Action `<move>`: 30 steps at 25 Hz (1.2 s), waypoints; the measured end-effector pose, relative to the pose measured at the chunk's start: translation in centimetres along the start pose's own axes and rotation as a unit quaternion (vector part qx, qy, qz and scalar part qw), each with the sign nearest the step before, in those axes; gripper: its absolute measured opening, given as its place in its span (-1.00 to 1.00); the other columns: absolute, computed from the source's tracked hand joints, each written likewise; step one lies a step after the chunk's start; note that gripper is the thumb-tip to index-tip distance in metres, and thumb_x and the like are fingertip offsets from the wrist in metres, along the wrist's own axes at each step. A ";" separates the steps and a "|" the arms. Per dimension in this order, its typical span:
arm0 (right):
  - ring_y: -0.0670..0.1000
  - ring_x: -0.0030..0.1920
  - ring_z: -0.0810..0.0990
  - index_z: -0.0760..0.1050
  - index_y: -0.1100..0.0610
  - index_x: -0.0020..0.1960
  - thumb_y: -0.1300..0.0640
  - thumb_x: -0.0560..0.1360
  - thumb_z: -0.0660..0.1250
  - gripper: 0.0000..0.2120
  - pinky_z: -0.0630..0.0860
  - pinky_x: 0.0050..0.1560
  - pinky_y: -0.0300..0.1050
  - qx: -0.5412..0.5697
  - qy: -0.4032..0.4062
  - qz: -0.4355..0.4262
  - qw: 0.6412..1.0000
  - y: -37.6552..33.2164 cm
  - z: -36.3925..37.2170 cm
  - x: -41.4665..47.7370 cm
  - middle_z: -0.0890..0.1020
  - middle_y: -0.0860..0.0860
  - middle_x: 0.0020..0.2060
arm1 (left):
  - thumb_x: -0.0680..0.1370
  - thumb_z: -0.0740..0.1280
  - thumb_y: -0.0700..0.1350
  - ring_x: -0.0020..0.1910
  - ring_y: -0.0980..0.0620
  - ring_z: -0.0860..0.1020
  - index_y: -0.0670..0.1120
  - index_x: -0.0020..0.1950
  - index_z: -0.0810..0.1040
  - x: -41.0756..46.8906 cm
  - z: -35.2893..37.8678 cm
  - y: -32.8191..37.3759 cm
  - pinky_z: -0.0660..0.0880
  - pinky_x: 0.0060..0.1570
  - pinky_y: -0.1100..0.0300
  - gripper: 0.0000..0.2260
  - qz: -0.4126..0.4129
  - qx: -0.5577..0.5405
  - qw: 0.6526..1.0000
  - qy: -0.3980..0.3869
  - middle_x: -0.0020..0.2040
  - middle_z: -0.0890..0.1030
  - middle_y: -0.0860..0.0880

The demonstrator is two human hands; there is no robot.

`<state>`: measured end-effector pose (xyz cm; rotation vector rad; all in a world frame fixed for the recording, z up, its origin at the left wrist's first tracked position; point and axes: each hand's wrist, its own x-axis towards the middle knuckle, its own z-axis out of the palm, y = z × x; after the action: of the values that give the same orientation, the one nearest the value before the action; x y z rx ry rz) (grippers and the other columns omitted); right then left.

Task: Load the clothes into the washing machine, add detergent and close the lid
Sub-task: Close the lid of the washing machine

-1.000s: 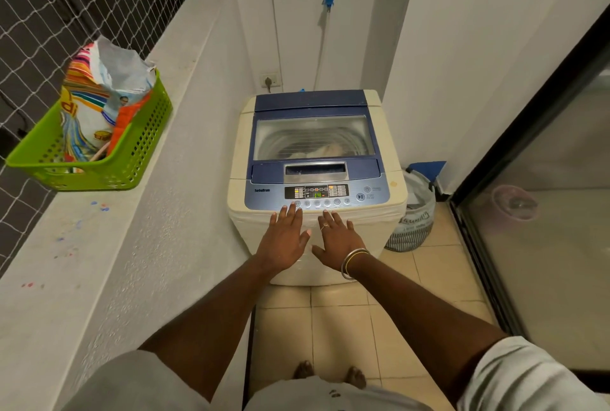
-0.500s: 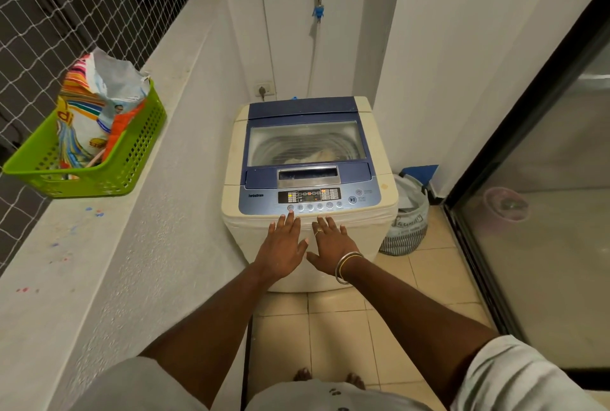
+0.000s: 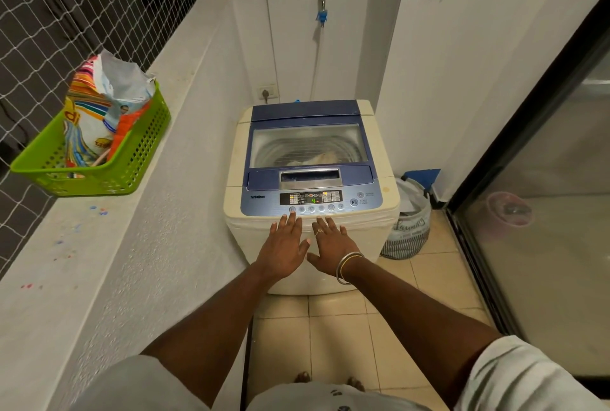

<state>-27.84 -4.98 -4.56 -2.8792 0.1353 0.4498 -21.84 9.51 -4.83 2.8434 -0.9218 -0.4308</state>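
The washing machine (image 3: pixel 312 179) stands on the tiled floor (image 3: pixel 336 331) at its far end, backed into the corner between the low wall on the left and the white wall behind. Its blue lid (image 3: pixel 308 123) lies flat and closed, and through the clear window pale clothes (image 3: pixel 321 157) show inside the drum. The control panel (image 3: pixel 310 201) runs along the machine's front edge, with a green figure lit on its display.

Both hands reach that front edge, side by side and just apart, and neither grips anything. The left hand (image 3: pixel 284 245) is flat with straight fingers, one fingertip on the leftmost button of the row. The right hand (image 3: pixel 330 247) lies with its fingers spread on the cream rim below the panel; it wears a ring, and bangles (image 3: pixel 346 267) circle the wrist.

Just beside the machine's right side a striped laundry bag (image 3: pixel 409 229) sits on the floor against the wall. Above the machine a tap (image 3: pixel 322 4) is fixed to the back wall, and a socket (image 3: pixel 266 92) sits low near the corner. On the ledge (image 3: pixel 59 262) to the left, at its outer edge against the netting (image 3: pixel 66 14), rests a green basket (image 3: pixel 92 176) holding a colourful bag (image 3: pixel 102 103) with its top open. A glass door (image 3: pixel 544 245) borders the floor's right edge.
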 end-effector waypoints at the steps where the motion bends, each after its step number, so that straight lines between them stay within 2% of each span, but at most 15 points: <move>1: 0.13 0.61 -0.11 -0.04 0.14 0.61 -0.20 0.59 0.17 -0.24 -0.04 0.57 0.19 0.003 -0.001 0.003 1.000 0.1 0.0 0.1 -0.05 0.10 0.61 | 0.69 -0.01 0.16 0.63 -0.11 -0.07 -0.07 0.64 -0.03 0.0 0.0 0.0 -0.10 0.56 -0.04 -0.42 0.001 -0.002 1.000 0.001 0.65 -0.09 -0.08; 13: 0.16 0.60 -0.10 -0.11 0.19 0.61 -0.27 0.50 0.29 -0.05 0.05 0.54 0.24 0.049 -0.010 0.107 0.993 6.3 -1.9 2.6 -0.11 0.14 0.61 | 0.69 0.05 0.13 0.62 -0.12 0.00 -0.10 0.63 0.01 2.0 -0.5 -0.2 -0.08 0.56 -0.04 -0.42 0.014 -0.014 0.999 0.025 0.64 0.01 -0.11; 23: 0.18 0.60 -0.11 -0.06 0.12 0.60 -0.34 0.43 0.34 0.00 0.04 0.52 0.32 0.033 -0.042 0.120 0.991 8.3 -1.2 4.2 -0.10 0.06 0.62 | 0.69 0.04 0.14 0.62 -0.12 -0.03 -0.11 0.63 0.00 4.4 -0.5 0.3 -0.08 0.56 -0.05 -0.42 0.025 -0.029 0.999 0.020 0.65 -0.01 -0.11; 27: 0.18 0.60 -0.09 -0.01 0.14 0.59 -0.38 0.42 0.29 -0.02 0.05 0.52 0.33 -0.006 -0.048 0.111 0.993 8.5 -1.3 4.8 -0.06 0.09 0.61 | 0.69 0.01 0.15 0.63 -0.11 -0.07 -0.09 0.63 -0.03 4.9 0.1 -0.4 -0.10 0.56 -0.06 -0.41 0.011 -0.038 0.999 0.019 0.65 -0.05 -0.09; 30: 0.20 0.60 -0.10 -0.04 0.14 0.60 -0.38 0.44 0.26 -0.02 0.02 0.53 0.31 -0.024 -0.081 0.112 0.990 8.6 -2.2 5.3 -0.07 0.11 0.61 | 0.68 0.00 0.17 0.63 -0.12 -0.05 -0.09 0.63 0.01 5.0 0.6 -0.9 -0.12 0.55 -0.04 -0.41 0.006 -0.035 0.999 0.022 0.65 -0.03 -0.10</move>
<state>-23.27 -14.12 -5.96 -2.8712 0.4290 0.7349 -17.64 7.22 -6.69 2.7703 -0.8977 -0.3896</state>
